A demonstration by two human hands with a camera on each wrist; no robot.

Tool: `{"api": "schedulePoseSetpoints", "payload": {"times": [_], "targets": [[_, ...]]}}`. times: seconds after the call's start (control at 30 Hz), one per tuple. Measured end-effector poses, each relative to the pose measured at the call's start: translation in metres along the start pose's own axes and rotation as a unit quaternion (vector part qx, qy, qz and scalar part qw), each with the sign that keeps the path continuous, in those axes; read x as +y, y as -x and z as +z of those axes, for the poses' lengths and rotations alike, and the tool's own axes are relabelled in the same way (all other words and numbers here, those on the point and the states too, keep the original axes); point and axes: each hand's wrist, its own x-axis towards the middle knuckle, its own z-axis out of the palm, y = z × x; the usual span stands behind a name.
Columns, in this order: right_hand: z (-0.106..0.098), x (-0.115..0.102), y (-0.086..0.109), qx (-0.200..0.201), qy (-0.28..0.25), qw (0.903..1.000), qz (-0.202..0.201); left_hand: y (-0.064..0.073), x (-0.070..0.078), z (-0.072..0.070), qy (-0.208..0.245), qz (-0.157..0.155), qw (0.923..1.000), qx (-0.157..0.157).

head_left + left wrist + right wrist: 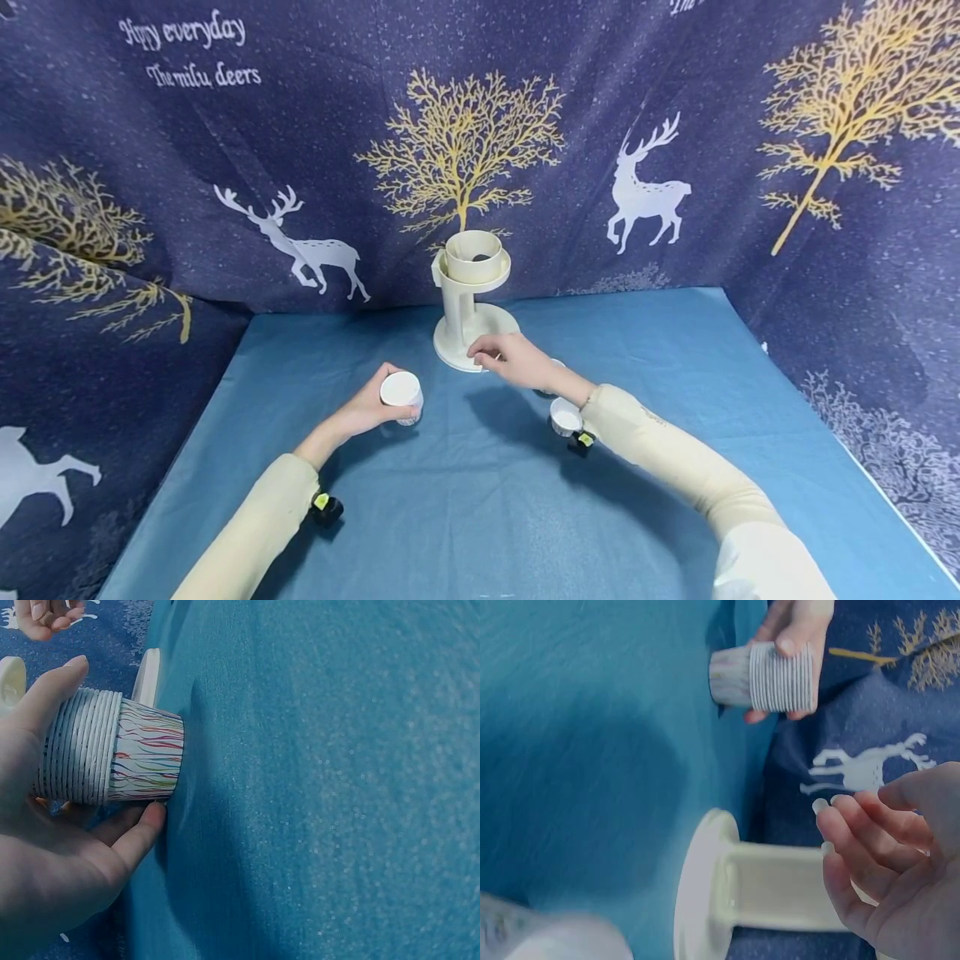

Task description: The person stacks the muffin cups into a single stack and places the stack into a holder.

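Observation:
My left hand [366, 410] grips a stack of nested white paper baking cups [146, 754] with coloured streaks, thumb on one side and fingers on the other. The stack is just above the blue cloth. My right hand [517, 360], fingers loosely bent, is empty in front of the base of a cream stand [453, 308]. A wide cream ring-shaped cup [472, 271] sits in the stand's upper hoop. One white paper cup [566, 417] is beside my right forearm; another pale cup [545, 392] is mostly hidden behind my right wrist.
A blue cloth [465, 500] covers the table. Behind it hangs a dark blue curtain [315, 150] with deer and trees, close to the stand's back. Black wrist devices [327, 508] hang beneath both forearms.

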Motion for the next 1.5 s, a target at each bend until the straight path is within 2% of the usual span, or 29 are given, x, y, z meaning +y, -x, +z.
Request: {"api": "schedulePoseSetpoints", "payload": {"times": [0.23, 0.47, 0.77, 1.1, 1.27, 1.5], "targets": [[-0.012, 0.011, 0.008, 0.017, 0.017, 0.9988, 0.042, 0.001, 0.0, 0.0, 0.016, 0.008, 0.9998, -0.004], [-0.014, 0.028, 0.019, 0.017, 0.05, 0.9968, 0.06, 0.003, 0.002, 0.0, 0.034, 0.009, 0.9993, -0.01], [-0.018, 0.048, 0.036, -0.012, 0.091, 0.9853, 0.144, 0.003, 0.002, 0.001, 0.022, -0.003, 0.9997, -0.006], [-0.022, 0.057, 0.047, -0.039, 0.079, 0.9794, 0.182, 0.002, 0.001, 0.002, 0.024, 0.004, 0.9997, -0.007], [-0.024, 0.061, 0.05, -0.057, 0.078, 0.9773, 0.189, 0.002, 0.001, 0.002, 0.021, 0.005, 0.9997, -0.008], [-0.025, 0.068, 0.053, -0.062, 0.082, 0.9811, 0.164, 0.001, 0.001, 0.0, 0.02, 0.004, 0.9998, -0.008]]}}
